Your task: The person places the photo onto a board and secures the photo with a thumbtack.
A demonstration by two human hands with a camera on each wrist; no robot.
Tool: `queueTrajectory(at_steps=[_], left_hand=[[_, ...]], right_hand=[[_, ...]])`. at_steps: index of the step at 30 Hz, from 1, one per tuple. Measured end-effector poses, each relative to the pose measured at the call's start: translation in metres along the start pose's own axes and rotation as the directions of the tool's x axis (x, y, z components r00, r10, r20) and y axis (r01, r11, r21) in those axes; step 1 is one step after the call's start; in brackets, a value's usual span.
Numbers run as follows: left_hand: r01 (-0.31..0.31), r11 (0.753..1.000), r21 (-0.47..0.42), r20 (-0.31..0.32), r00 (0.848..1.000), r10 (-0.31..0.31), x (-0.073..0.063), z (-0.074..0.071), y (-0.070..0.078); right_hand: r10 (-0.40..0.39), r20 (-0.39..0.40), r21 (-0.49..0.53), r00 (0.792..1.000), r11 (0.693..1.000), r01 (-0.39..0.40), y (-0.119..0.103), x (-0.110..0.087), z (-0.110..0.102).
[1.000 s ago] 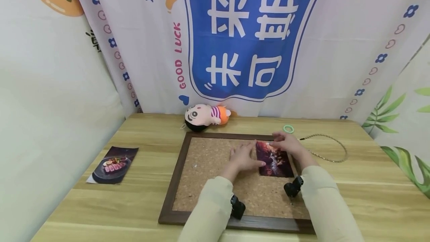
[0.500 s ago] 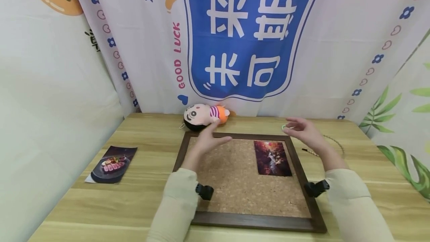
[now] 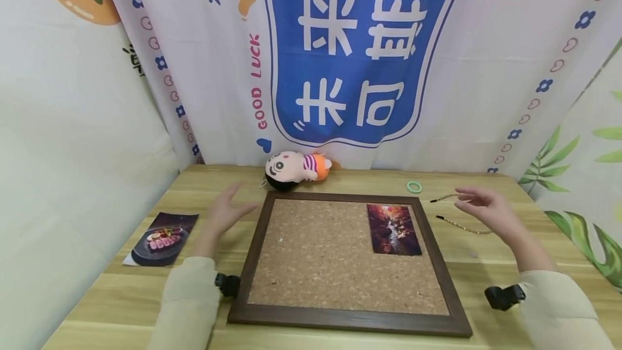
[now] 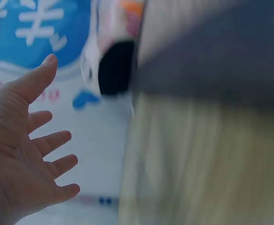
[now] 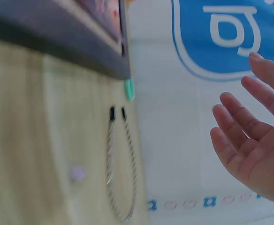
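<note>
My left hand (image 3: 224, 214) hovers between the food photo (image 3: 162, 239) and the left side of the corkboard (image 3: 311, 263), its fingers spread and holding nothing. The left wrist view shows that palm with the fingers apart. My right hand (image 3: 488, 212) is past the board's right side, overlapping the looped braided cord (image 3: 459, 224) in the head view; its fingers (image 5: 231, 119) are loosely bent and grip nothing. A photo of a red autumn stream (image 3: 393, 229) lies flat in the board's upper right corner. The board has a dark brown frame.
Behind the board lies a plush doll (image 3: 296, 169) with an orange bottom. A green ring (image 3: 414, 187) sits near the back right. On the right side of the wooden table is a small pale purple piece (image 5: 78, 173). A printed curtain (image 3: 218, 96) hangs behind.
Both hands have lifted off the stream photo and spread apart, the left toward the food photo, the right toward the cord. The stream photo stays on the board.
</note>
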State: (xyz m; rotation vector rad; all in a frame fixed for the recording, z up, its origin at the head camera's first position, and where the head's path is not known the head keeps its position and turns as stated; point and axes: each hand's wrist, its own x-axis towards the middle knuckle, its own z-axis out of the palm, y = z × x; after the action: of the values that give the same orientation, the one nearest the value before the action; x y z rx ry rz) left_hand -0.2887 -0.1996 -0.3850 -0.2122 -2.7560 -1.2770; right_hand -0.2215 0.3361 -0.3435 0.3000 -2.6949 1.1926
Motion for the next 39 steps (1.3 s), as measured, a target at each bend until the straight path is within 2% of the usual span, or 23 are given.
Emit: queueTrajectory(at_steps=[4,6,9,11,14,17,21,28,36,39], left_hand=[[0.027,0.988,0.152,-0.030,0.999,-0.023,-0.013,-0.029,-0.024],[0.045,0.972,0.231,-0.060,0.998,-0.032,-0.020,-0.040,-0.034],[0.076,0.951,0.299,-0.109,0.993,-0.045,-0.031,-0.056,-0.048],[0.110,0.943,0.315,-0.132,0.989,-0.071,-0.039,-0.065,-0.057],[0.166,0.943,0.288,-0.148,0.981,-0.127,-0.051,-0.076,-0.071],[0.225,0.933,0.282,-0.155,0.970,-0.187,-0.062,-0.084,-0.086],[0.297,0.893,0.337,-0.174,0.952,-0.251,-0.071,-0.091,-0.101],[0.401,0.859,0.319,-0.138,0.916,-0.376,-0.078,-0.092,-0.113],[0.416,0.855,0.309,-0.154,0.909,-0.386,-0.081,-0.092,-0.114],[0.428,0.843,0.326,-0.172,0.904,-0.392,-0.080,-0.093,-0.113]], right_hand=[[0.018,-0.006,-0.006,1.000,1.000,-0.018,0.014,-0.015,-0.003],[0.036,0.003,-0.005,0.999,0.999,-0.036,0.021,-0.022,-0.002],[0.060,0.009,-0.025,0.998,0.998,-0.060,0.032,-0.031,0.003],[0.069,0.012,-0.038,0.998,0.997,-0.069,0.038,-0.036,0.006],[0.085,0.022,-0.077,0.996,0.994,-0.083,0.048,-0.044,0.010],[0.099,0.038,-0.100,0.994,0.990,-0.095,0.058,-0.051,0.013],[0.115,0.051,-0.102,0.992,0.989,-0.110,0.070,-0.055,0.016],[0.141,0.043,-0.106,0.989,0.985,-0.135,0.079,-0.055,0.021],[0.174,0.008,-0.137,0.985,0.976,-0.171,0.082,-0.057,0.027],[0.191,0.006,-0.147,0.982,0.971,-0.188,0.084,-0.057,0.027]])
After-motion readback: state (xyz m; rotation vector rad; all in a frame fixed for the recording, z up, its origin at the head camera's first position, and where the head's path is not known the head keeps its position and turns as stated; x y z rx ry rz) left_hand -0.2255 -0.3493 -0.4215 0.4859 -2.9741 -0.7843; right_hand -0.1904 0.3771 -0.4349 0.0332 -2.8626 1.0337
